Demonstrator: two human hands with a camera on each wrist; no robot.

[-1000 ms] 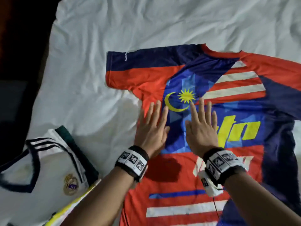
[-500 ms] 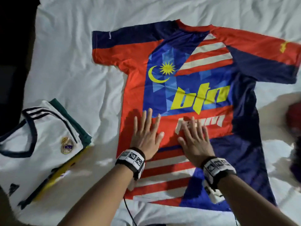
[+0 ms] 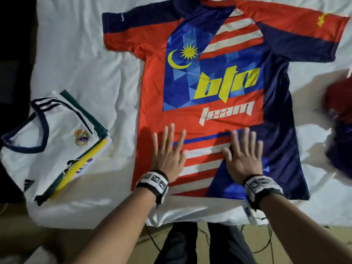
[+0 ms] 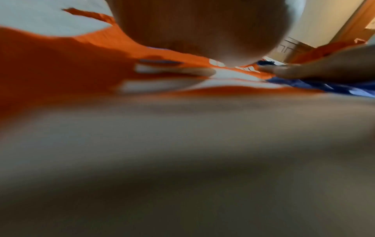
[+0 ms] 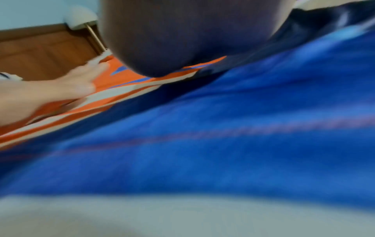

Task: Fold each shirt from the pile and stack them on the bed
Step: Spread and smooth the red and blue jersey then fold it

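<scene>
Hands, left (image 3: 167,158) and right (image 3: 243,159), press spread fingers on jersey (image 3: 152,88) between folded stack (image 3: 55,143) and pile (image 3: 341,121).

Left hand (image 3: 167,159): palm down, fingers straight and slightly spread, pointing away from the body, lying flat.
Right hand (image 3: 244,159): palm down beside the left, fingers straight and close together, thumb out toward the left hand.
Gap: the two hands lie near each other, not touching.
Forearms: both bare, reaching forward from the lower edge of the head view.
Wrists: each wears a black band with white square-patterned markers.
</scene>
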